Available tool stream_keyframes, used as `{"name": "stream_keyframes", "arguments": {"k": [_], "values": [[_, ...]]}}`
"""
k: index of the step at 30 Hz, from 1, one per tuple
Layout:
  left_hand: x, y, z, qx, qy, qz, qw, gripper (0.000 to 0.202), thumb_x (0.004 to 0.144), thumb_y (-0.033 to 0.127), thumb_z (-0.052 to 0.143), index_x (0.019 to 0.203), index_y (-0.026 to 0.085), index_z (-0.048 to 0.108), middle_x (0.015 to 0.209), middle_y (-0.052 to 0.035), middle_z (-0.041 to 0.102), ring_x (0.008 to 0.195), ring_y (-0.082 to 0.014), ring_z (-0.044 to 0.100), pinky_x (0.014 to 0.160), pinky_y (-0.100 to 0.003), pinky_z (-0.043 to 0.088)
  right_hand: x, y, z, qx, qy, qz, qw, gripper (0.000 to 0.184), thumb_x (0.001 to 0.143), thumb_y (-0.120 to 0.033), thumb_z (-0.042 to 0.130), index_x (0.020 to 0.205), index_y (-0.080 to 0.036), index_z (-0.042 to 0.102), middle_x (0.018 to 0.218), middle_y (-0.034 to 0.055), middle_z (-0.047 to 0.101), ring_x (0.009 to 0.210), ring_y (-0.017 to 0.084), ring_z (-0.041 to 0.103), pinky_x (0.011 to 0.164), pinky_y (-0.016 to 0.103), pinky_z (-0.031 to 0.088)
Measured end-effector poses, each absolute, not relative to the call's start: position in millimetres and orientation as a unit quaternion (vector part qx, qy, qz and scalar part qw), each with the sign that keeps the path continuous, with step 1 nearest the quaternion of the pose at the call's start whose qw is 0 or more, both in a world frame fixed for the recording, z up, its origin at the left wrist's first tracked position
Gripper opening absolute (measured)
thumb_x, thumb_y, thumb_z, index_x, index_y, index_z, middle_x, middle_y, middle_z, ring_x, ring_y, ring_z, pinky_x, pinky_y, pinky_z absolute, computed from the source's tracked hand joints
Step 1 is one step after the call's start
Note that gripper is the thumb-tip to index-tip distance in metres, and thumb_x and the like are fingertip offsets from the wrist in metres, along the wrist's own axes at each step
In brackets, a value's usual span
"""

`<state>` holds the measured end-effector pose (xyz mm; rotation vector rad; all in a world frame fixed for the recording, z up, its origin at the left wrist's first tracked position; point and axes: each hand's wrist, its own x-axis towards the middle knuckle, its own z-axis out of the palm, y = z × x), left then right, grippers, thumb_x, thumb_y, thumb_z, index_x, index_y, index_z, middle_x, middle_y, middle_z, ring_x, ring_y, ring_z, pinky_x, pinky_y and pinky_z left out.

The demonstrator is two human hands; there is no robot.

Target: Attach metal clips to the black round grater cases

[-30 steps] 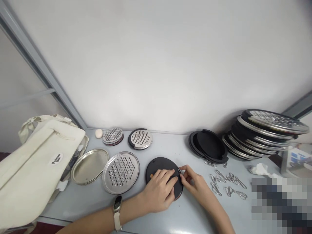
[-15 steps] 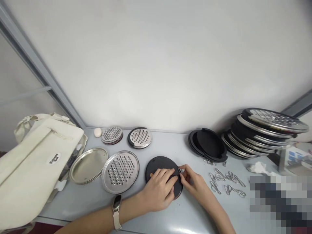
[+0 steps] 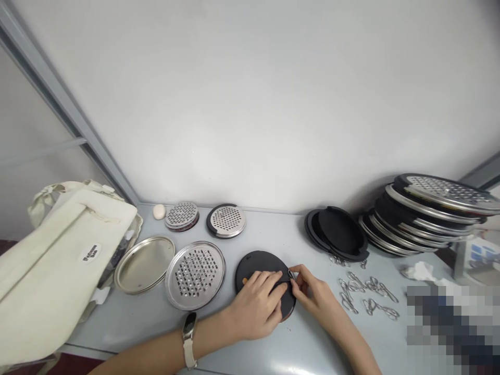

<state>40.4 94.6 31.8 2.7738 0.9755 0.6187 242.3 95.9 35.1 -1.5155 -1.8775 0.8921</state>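
Near the front of the table lies a round black plate, with a reddish edge showing underneath at its lower right. My left hand rests on top of it, fingers stretched across the surface, covering much of it. At the plate's right edge my right hand pinches a small bent-wire loop between thumb and fingertips. The loop touches the rim; its inner end is hidden. Several similar wire loops lie to the right of my right hand. Left of the plate is a round metal grater.
Shallow metal lids lie farther left, beside a cream bag. Small graters and a black-edged grater disc sit by the wall. Black round covers and a tall stack of graters stand at the right.
The whole view has shifted slightly, so things appear a little farther right. Both hands keep their places on the plate and the wire loop.
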Motion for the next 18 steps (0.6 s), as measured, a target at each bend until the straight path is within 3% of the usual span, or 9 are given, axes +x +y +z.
{"name": "stream_keyframes", "arguments": {"k": [18], "values": [[40.0,95.4,28.8,0.924,0.318,0.204,0.064,0.04,0.091,0.024,0.044,0.129,0.014,0.05,0.138,-0.0124,0.048,0.123,-0.0265,0.046,0.104,-0.042,0.037,241.3,96.1,36.8,-0.573,-0.699,0.342,0.257,0.019,0.091,-0.035,0.039,0.102,-0.021,0.046,0.065,-0.0043,0.051,0.057,0.015,0.051,0.057,0.026,0.044]]}}
